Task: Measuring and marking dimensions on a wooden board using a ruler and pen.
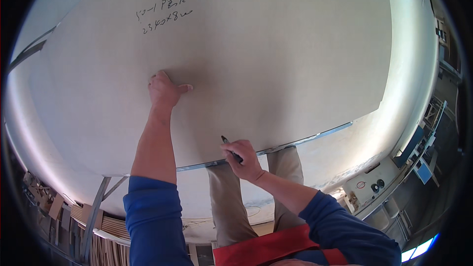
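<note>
A large pale beige board spreads out in front of me, with dark handwriting near its far left part. My left hand rests on the board's surface, its thumb spread away from bent fingers; the fingertips are partly hidden, and I see nothing held. At the near edge of the board, my right hand is closed around a dark marker pen. The pen's narrow end sticks out past the fingers, pointing forward and left over the board. Whether it touches the surface, I cannot tell.
My legs stand against the board's near edge, below a red apron. A metal support slants down at the near left, close to stacked wooden strips. Off to the right are a white machine panel and blue pieces.
</note>
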Demonstrator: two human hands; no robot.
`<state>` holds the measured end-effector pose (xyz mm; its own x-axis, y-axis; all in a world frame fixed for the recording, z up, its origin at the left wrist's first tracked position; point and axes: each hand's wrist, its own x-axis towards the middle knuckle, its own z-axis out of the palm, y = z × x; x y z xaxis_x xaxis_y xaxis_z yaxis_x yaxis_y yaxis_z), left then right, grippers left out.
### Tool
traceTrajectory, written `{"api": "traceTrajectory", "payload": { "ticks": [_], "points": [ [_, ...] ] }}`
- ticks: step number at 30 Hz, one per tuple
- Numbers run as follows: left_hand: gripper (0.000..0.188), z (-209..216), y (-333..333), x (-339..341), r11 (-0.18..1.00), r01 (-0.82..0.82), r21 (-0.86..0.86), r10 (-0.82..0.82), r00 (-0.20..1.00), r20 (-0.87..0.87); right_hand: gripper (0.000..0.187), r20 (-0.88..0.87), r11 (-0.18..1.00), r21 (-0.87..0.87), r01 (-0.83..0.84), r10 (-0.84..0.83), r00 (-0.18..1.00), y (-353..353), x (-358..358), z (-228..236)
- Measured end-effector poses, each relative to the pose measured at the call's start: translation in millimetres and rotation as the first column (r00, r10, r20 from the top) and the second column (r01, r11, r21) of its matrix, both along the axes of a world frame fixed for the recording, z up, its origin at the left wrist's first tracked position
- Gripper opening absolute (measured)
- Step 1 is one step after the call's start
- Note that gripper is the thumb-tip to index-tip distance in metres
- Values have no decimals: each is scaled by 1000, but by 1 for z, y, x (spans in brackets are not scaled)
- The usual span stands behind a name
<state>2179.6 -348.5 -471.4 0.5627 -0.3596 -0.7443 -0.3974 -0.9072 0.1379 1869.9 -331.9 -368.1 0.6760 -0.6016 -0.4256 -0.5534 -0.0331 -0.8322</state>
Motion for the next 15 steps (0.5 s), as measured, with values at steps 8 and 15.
{"api": "traceTrajectory", "payload": {
  "ticks": [8,15],
  "points": [
    [45,-24,89,-51,979,-196,-54,182,964,-194,34,-74,972,52,-228,231,970,28,-110,141],
    [30,137,272,-217,972,-219,-84,181,928,-326,40,-516,930,-71,360,-343,785,9,-233,261]
  ]
}}
